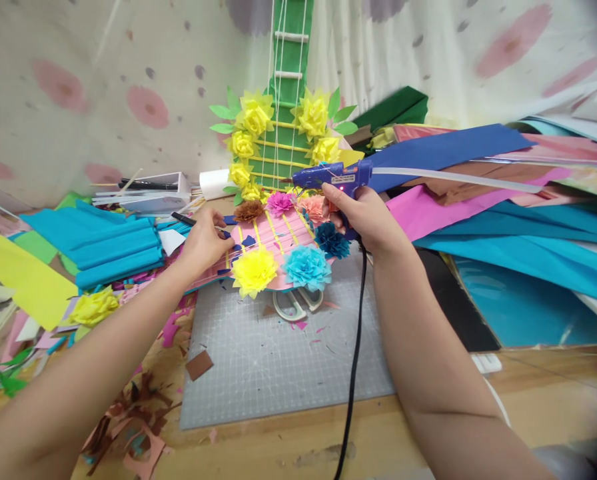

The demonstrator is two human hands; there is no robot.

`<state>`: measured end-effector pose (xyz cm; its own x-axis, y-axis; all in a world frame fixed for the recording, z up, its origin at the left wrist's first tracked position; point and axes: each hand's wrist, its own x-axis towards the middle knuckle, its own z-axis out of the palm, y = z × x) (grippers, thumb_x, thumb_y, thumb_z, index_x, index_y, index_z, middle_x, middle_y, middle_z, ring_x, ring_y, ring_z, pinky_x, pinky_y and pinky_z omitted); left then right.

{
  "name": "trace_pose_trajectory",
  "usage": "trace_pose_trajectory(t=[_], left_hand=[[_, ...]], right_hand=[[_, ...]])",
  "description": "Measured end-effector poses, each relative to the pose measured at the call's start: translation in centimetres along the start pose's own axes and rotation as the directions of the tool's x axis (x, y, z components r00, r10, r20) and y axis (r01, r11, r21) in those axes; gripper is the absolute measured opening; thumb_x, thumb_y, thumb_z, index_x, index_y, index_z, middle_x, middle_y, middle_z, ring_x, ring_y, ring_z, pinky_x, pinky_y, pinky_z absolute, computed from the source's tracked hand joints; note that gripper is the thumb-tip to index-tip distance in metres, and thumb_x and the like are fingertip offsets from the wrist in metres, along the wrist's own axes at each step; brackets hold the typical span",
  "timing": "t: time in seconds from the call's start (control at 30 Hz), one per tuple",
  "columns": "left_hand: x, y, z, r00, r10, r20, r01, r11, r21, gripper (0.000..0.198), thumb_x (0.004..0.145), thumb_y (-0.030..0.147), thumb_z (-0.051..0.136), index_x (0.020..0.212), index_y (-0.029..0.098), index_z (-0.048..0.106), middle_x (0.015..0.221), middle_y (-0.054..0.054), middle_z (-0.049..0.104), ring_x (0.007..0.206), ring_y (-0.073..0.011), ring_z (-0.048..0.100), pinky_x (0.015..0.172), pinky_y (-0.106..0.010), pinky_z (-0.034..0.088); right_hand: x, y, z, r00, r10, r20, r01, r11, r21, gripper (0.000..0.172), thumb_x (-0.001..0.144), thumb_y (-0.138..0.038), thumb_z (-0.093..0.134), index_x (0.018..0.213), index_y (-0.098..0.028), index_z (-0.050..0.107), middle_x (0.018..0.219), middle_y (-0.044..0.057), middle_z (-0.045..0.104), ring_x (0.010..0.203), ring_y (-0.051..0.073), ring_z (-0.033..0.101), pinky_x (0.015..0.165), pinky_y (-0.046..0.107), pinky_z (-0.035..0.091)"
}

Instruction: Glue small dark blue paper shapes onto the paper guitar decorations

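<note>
My left hand (206,237) is closed over the left side of a pink paper guitar body (258,227), its fingers pinched. A dark pen-like stick (182,219) runs into this hand; its far end is hidden. Small dark-blue paper pieces (248,241) lie beside the fingertips. My right hand (366,213) grips a blue hot glue gun (328,176), its nozzle pointing left above the guitar. A long white glue stick (453,177) sticks out of its back. Yellow (254,272), light-blue (307,268) and other paper flowers edge the guitar; its green neck (291,60) stands behind.
A grey cutting mat (278,360) lies in front, with white-handled scissors (291,308) partly under the guitar. The black cord (353,373) hangs across the mat. Blue crepe paper (113,247) and scraps crowd the left; coloured sheets (503,220) are piled right.
</note>
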<state>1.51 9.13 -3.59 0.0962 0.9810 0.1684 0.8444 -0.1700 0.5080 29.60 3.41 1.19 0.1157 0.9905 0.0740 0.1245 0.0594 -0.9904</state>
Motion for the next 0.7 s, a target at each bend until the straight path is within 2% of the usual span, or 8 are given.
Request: trace_pose_trajectory(t=[0.1,0.2,0.3,0.37,0.47,0.57,0.63,0.7], left_hand=[[0.4,-0.1,-0.2,0.996,-0.084,-0.01,0.081,0.984,-0.161,0.049,0.058,0.022,0.073,0.1,0.021,0.048,0.096,-0.003,0.063,0.068,-0.0153,0.062,0.065,-0.032,0.051],[0.6,-0.6,-0.9,0.971,-0.222,-0.082,0.17,0.895,-0.411,0.044,0.058,0.021,0.074,0.095,0.021,0.049,0.092,-0.002,0.064,0.073,-0.0154,0.063,0.07,-0.031,0.052],[-0.1,-1.1,-1.8,0.922,-0.321,-0.215,0.148,0.808,-0.571,0.034,0.062,0.017,0.07,0.09,0.021,0.051,0.091,-0.002,0.064,0.079,-0.0151,0.063,0.075,-0.03,0.052],[-1.1,-1.3,-2.3,0.903,-0.337,-0.266,0.111,0.782,-0.613,0.031,0.063,0.016,0.067,0.089,0.021,0.052,0.092,-0.002,0.065,0.081,-0.0143,0.063,0.076,-0.029,0.052],[-2.7,-1.0,-2.6,0.932,-0.257,-0.255,0.067,0.815,-0.576,0.027,0.065,0.018,0.067,0.089,0.02,0.054,0.089,-0.001,0.066,0.079,-0.014,0.063,0.076,-0.028,0.051],[-4.0,0.0,-2.3,0.979,-0.1,-0.18,0.024,0.925,-0.38,0.016,0.069,0.023,0.065,0.084,0.019,0.06,0.083,-0.001,0.066,0.076,-0.0153,0.062,0.075,-0.029,0.051],[-4.4,0.8,-2.0,0.995,0.06,-0.076,-0.076,0.97,-0.231,0.012,0.072,0.025,0.062,0.083,0.019,0.065,0.086,-0.002,0.068,0.081,-0.017,0.063,0.078,-0.03,0.05],[-4.6,1.4,-1.6,0.99,0.142,0.0,-0.14,0.975,-0.17,0.018,0.075,0.025,0.062,0.091,0.02,0.067,0.092,-0.004,0.07,0.086,-0.0191,0.064,0.079,-0.031,0.051]], right_hand=[[0.1,0.1,0.0,1.0,-0.015,0.0,0.015,1.0,0.002,0.044,0.078,-0.055,0.068,0.06,-0.02,0.049,0.05,-0.002,0.05,0.041,0.006,0.042,0.038,0.021,0.032],[0.1,0.1,0.1,1.0,-0.026,0.006,0.026,1.0,-0.009,0.043,0.081,-0.053,0.066,0.059,-0.019,0.051,0.049,-0.002,0.05,0.04,0.006,0.041,0.038,0.02,0.033],[0.1,0.0,0.4,0.999,-0.028,0.03,0.028,0.999,-0.015,0.043,0.081,-0.053,0.065,0.059,-0.019,0.051,0.048,-0.002,0.049,0.04,0.006,0.04,0.039,0.02,0.034],[0.0,0.0,0.6,0.999,-0.029,0.045,0.031,0.999,-0.026,0.042,0.081,-0.053,0.066,0.061,-0.019,0.05,0.048,-0.003,0.049,0.04,0.006,0.04,0.038,0.02,0.033],[0.0,0.4,1.1,0.997,-0.024,0.069,0.028,0.998,-0.058,0.043,0.079,-0.055,0.067,0.061,-0.019,0.05,0.047,-0.004,0.047,0.038,0.006,0.04,0.038,0.021,0.031],[0.1,0.9,1.4,0.993,-0.032,0.117,0.043,0.994,-0.097,0.047,0.078,-0.059,0.066,0.06,-0.018,0.053,0.045,-0.003,0.046,0.037,0.006,0.039,0.038,0.022,0.03],[0.2,1.3,1.6,0.99,-0.045,0.132,0.06,0.991,-0.116,0.048,0.078,-0.06,0.065,0.06,-0.018,0.054,0.045,-0.003,0.046,0.037,0.006,0.039,0.039,0.022,0.029],[0.3,1.4,1.7,0.989,-0.048,0.136,0.067,0.988,-0.138,0.048,0.078,-0.061,0.064,0.06,-0.018,0.055,0.044,-0.003,0.047,0.037,0.006,0.039,0.039,0.022,0.03]])
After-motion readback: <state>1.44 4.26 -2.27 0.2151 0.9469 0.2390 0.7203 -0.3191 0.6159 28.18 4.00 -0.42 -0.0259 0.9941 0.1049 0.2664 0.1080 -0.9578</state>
